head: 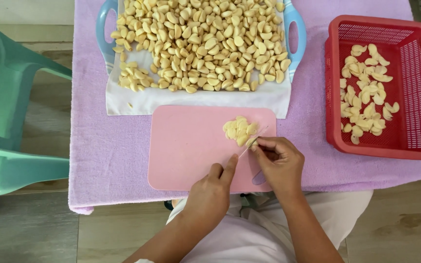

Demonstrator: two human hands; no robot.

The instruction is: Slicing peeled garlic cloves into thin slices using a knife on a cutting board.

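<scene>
Clove (253, 142) in right grip (279, 163), knife (252, 141) adj.

green plastic chair (6, 112), wooden floor (400, 229)

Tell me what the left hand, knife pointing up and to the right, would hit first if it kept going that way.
Probably the garlic clove pinched by the right hand, then the small clove pile on the pink cutting board. Depth is hard to judge.
</scene>
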